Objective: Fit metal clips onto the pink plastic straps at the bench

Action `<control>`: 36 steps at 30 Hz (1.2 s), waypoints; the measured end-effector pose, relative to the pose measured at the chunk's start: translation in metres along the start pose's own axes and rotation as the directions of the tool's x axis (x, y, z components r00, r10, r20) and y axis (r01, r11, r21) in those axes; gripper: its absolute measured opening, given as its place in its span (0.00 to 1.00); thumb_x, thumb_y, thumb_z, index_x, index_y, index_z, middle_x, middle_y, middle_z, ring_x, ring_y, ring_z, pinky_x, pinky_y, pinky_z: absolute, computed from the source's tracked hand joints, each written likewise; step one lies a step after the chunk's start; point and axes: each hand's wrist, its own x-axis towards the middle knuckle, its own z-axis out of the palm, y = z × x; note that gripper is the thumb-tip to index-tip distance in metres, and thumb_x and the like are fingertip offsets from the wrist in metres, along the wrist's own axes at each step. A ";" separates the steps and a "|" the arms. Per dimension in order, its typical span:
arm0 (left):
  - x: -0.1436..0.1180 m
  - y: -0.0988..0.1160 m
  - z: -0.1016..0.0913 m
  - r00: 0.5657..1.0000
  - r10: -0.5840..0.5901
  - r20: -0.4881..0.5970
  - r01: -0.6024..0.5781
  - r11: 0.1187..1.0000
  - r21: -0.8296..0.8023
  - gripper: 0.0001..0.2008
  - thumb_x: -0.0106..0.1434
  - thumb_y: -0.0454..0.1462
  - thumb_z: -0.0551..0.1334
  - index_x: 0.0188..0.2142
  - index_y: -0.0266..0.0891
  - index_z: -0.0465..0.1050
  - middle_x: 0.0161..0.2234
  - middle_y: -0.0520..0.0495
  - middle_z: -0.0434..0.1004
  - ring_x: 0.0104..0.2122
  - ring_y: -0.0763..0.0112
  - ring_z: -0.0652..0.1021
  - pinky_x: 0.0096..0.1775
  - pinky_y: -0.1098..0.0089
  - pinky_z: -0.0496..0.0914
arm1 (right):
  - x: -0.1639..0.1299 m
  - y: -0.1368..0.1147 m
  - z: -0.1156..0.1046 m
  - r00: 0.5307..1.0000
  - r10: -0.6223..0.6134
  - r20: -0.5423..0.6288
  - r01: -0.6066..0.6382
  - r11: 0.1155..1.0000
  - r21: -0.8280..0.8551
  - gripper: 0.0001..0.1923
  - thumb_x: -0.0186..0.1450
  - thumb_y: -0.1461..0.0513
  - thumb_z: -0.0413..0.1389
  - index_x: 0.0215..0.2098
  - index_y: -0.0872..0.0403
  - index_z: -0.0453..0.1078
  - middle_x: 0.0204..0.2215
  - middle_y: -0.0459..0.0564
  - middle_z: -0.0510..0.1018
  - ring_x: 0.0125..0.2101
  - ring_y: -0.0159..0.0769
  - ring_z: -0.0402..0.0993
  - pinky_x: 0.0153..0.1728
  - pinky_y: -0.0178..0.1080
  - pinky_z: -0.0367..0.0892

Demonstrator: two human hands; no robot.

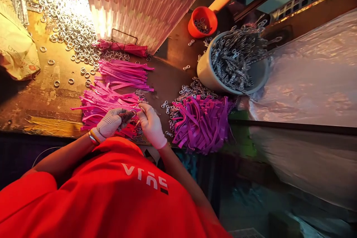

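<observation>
My left hand [111, 122], in a dotted white work glove with dark, worn fingertips, is closed in a pinch over a heap of pink straps [111, 98]. Facing it, my right hand [151, 124], in a white glove, pinches the end of a pink strap [137, 110]. Fingertips of both hands nearly meet, and a small ring-like metal piece shows between them. What exactly lies in the left fingers is hidden. To the right of my right hand is a pile of purple-pink straps [202, 124] with small metal double-eyed links [192, 88] around it.
Loose metal rings [80, 39] spread across the table's left. A translucent ribbed panel [139, 3] leans at the back. A grey bucket [205, 68] holds metal chains [237, 59]; behind it stands an orange cup [195, 26]. Plastic-wrapped material [312, 70] lies right, a paper sack [18, 41] left.
</observation>
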 end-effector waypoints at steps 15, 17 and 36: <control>0.021 0.012 -0.009 0.994 -0.013 0.106 0.008 0.999 0.051 0.15 0.60 0.45 0.68 0.30 0.37 0.67 0.20 0.55 0.66 0.17 0.80 0.63 0.19 0.77 0.56 | 0.046 -0.028 -0.019 0.880 0.005 0.475 0.343 0.684 -0.643 0.16 0.75 0.59 0.48 0.39 0.57 0.77 0.34 0.55 0.84 0.32 0.36 0.76 0.32 0.37 0.55; 0.024 0.015 -0.005 0.990 -0.097 0.099 0.102 0.994 -0.046 0.17 0.57 0.46 0.70 0.29 0.38 0.66 0.19 0.56 0.64 0.16 0.81 0.62 0.18 0.78 0.55 | 0.046 -0.024 -0.020 0.885 -0.047 0.463 0.362 0.695 -0.621 0.17 0.73 0.58 0.50 0.34 0.56 0.77 0.28 0.53 0.83 0.27 0.35 0.73 0.30 0.38 0.51; 0.304 0.091 0.063 0.961 0.146 -0.236 0.155 0.423 0.893 0.17 0.73 0.33 0.54 0.55 0.25 0.74 0.48 0.21 0.78 0.50 0.48 0.79 0.49 0.56 0.69 | 0.041 0.051 -0.018 0.889 0.429 -0.160 -0.401 0.898 0.180 0.22 0.72 0.45 0.51 0.34 0.53 0.74 0.26 0.43 0.73 0.29 0.33 0.64 0.32 0.36 0.61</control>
